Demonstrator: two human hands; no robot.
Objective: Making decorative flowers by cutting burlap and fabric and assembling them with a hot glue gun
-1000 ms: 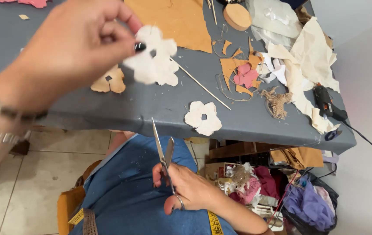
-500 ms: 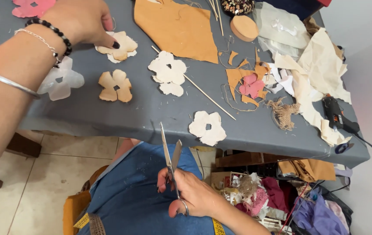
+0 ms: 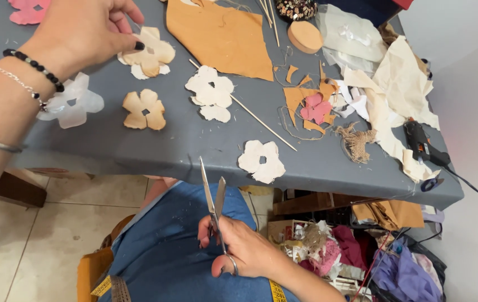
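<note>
Fingers (image 3: 130, 42) pinching tan flower cutout (image 3: 148, 55), scissors (image 3: 215, 210) blades parted

Grey tabletop (image 3: 194, 148), cream flower cutouts (image 3: 211, 92) scattered on it, tan leather sheet (image 3: 222, 36), thin wooden skewer (image 3: 261, 126), pink flower (image 3: 316, 109) among scraps, black glue gun (image 3: 420, 144) at the right edge

My left hand (image 3: 85, 33) covered part of the tan flower stack (image 3: 148, 56), so I couldn't tell how my fingertips held it. The top edge cut off the pink flower (image 3: 26, 11). My right hand (image 3: 244, 251) hid the scissors' (image 3: 213, 204) upper finger loop, and my forearm ran out past the bottom edge
</note>
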